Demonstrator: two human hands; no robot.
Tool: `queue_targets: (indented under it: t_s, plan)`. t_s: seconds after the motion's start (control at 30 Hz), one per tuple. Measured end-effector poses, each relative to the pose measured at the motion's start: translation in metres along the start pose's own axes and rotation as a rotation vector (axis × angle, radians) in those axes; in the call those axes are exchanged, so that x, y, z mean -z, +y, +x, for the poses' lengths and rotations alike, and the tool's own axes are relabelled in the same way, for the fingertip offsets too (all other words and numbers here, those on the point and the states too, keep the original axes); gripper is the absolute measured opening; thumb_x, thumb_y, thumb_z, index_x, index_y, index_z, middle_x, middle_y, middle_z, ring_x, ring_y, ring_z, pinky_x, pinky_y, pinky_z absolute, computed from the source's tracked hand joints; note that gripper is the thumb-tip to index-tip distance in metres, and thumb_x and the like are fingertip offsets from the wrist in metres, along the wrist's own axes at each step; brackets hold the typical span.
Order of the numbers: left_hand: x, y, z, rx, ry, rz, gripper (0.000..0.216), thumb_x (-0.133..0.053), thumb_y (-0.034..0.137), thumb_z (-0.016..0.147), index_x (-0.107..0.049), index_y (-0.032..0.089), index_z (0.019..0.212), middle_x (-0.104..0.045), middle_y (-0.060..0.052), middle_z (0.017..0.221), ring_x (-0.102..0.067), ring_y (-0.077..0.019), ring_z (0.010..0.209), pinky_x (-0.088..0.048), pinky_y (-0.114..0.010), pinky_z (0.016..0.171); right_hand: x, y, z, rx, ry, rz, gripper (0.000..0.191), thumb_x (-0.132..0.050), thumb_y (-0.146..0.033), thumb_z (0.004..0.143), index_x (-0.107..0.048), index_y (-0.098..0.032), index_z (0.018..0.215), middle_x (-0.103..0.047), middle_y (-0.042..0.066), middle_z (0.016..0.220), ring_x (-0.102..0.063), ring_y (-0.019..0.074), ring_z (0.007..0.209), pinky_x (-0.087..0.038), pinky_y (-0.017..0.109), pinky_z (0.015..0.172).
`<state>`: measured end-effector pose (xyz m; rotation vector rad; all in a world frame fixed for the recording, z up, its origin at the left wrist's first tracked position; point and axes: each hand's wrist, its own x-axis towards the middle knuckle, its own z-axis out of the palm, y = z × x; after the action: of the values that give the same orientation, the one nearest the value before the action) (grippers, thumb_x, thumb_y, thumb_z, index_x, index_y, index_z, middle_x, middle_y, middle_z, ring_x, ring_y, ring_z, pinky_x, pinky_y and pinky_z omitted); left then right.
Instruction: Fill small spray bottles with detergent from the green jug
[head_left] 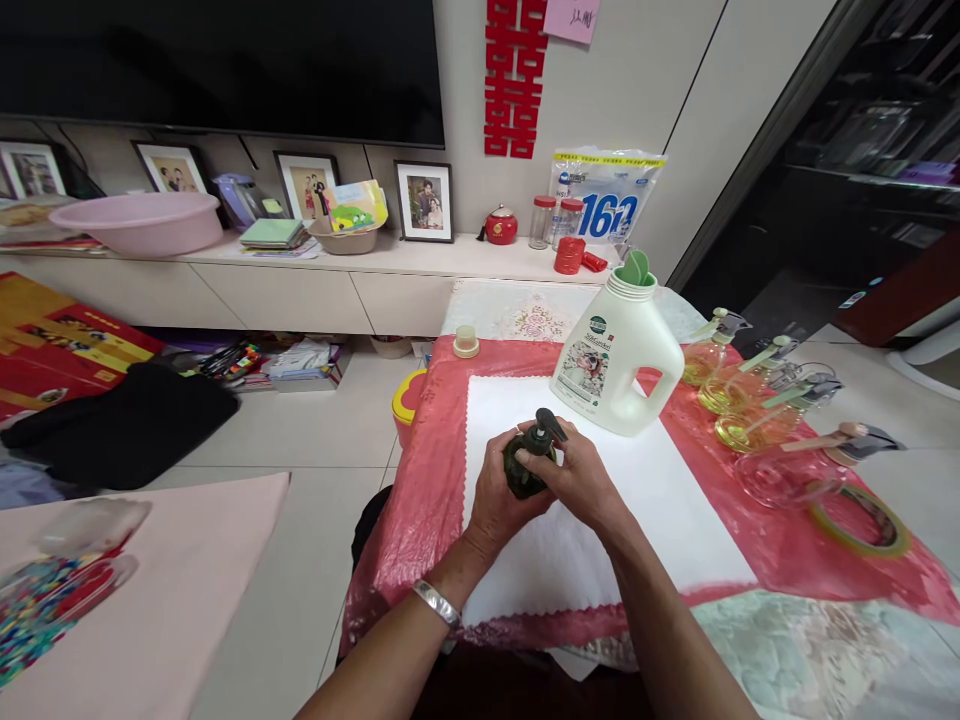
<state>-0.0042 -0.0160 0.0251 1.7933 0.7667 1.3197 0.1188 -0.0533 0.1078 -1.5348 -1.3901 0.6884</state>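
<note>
A dark green pump bottle [523,478] with a black pump head [550,424] is held over the white cloth. My left hand [496,490] wraps round the bottle's body from the left. My right hand [577,472] grips its upper right side, fingers close to the pump collar. Behind them stands a large white detergent jug [616,350] with a handle; its neck has no cap on, and a green piece [634,266] sticks up from it. A pale cap [466,341] rests on the red covering, left of the jug.
Several clear pump bottles [761,410] stand along the right side, some with yellow liquid. A tape roll [859,520] lies beside them. The white cloth [570,560] covers part of the red plastic sheet [405,520]. At left is a pink table [225,560] with colourful small pieces.
</note>
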Motion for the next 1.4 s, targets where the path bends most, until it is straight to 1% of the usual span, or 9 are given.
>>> queue_targets:
  t_s: [0.17,0.33,0.53,0.7,0.8,0.93,1.07,1.17,1.4]
  plan:
    - [0.001,-0.008,-0.005,0.073,-0.015,0.015,0.076,-0.081,0.035,0.066,-0.046,0.020,0.132,-0.063,-0.014,0.126,-0.067,-0.0310,0.114,-0.058,-0.048,0.095,-0.004,0.008,-0.009,0.015,0.037,0.034,0.036,-0.072,-0.030,0.075,-0.071,-0.024,0.110,-0.066,0.005,0.112,-0.055,0.0267,0.110,-0.041,0.046,0.099]
    - [0.000,-0.010,-0.006,0.127,-0.015,0.011,0.078,-0.081,0.039,0.065,-0.045,0.019,0.132,-0.062,-0.015,0.125,-0.067,-0.0314,0.112,-0.057,-0.049,0.094,-0.007,0.018,-0.018,0.065,0.093,0.153,0.050,-0.077,-0.037,0.080,-0.066,-0.028,0.128,-0.062,0.004,0.126,-0.055,0.0251,0.120,-0.042,0.044,0.105]
    - [0.004,-0.009,-0.005,0.206,-0.055,-0.036,0.086,-0.085,0.050,0.063,-0.044,0.020,0.133,-0.062,-0.014,0.126,-0.066,-0.0317,0.113,-0.055,-0.048,0.096,-0.012,0.051,-0.022,0.081,0.168,0.373,0.042,-0.069,-0.048,0.091,-0.066,-0.029,0.128,-0.064,0.005,0.129,-0.059,0.0238,0.119,-0.046,0.041,0.104]
    - [0.007,-0.011,-0.006,0.263,-0.096,-0.110,0.096,-0.085,0.062,0.061,-0.042,0.019,0.136,-0.061,-0.016,0.129,-0.065,-0.0330,0.116,-0.053,-0.050,0.100,-0.024,0.090,-0.026,0.048,0.166,0.519,0.045,-0.061,-0.054,0.098,-0.066,-0.018,0.125,-0.065,0.010,0.126,-0.061,0.0231,0.118,-0.046,0.048,0.108]
    - [0.010,-0.010,-0.007,0.290,-0.116,-0.111,0.100,-0.085,0.064,0.061,-0.040,0.020,0.138,-0.060,-0.017,0.133,-0.063,-0.0337,0.121,-0.051,-0.050,0.103,-0.027,0.101,-0.028,0.048,0.150,0.587,0.046,-0.060,-0.053,0.099,-0.064,-0.016,0.127,-0.064,0.011,0.128,-0.060,0.0236,0.121,-0.044,0.051,0.111]
    - [0.017,-0.007,-0.006,0.330,-0.185,-0.093,0.102,-0.085,0.063,0.063,-0.037,0.021,0.144,-0.058,-0.017,0.138,-0.060,-0.0344,0.127,-0.048,-0.051,0.108,-0.028,0.101,-0.028,0.033,0.154,0.685,0.043,-0.063,-0.049,0.098,-0.065,-0.016,0.126,-0.065,0.010,0.127,-0.061,0.0234,0.120,-0.043,0.052,0.112]
    - [0.029,-0.003,-0.002,0.369,-0.278,-0.036,0.105,-0.088,0.056,0.064,-0.035,0.021,0.148,-0.055,-0.019,0.145,-0.055,-0.0363,0.135,-0.043,-0.055,0.113,-0.027,0.094,-0.027,0.024,0.227,0.814,0.045,-0.066,-0.049,0.095,-0.064,-0.015,0.125,-0.067,0.010,0.123,-0.063,0.0236,0.118,-0.044,0.052,0.112]
    - [0.040,-0.001,0.004,0.395,-0.323,-0.014,0.104,-0.091,0.051,0.061,-0.040,0.020,0.146,-0.056,-0.020,0.145,-0.054,-0.0368,0.136,-0.041,-0.057,0.115,-0.023,0.090,-0.026,0.008,0.288,0.896,0.048,-0.070,-0.052,0.090,-0.065,-0.016,0.121,-0.069,0.011,0.119,-0.065,0.0247,0.114,-0.047,0.052,0.108]
    - [0.056,0.016,0.027,0.465,-0.234,-0.118,0.071,-0.085,0.053,0.068,-0.061,0.020,0.127,-0.066,-0.017,0.133,-0.065,-0.0324,0.120,-0.052,-0.050,0.104,-0.013,0.091,-0.027,-0.043,0.368,1.003,0.050,-0.069,-0.060,0.083,-0.068,-0.023,0.115,-0.072,0.010,0.112,-0.069,0.0276,0.105,-0.052,0.055,0.104]
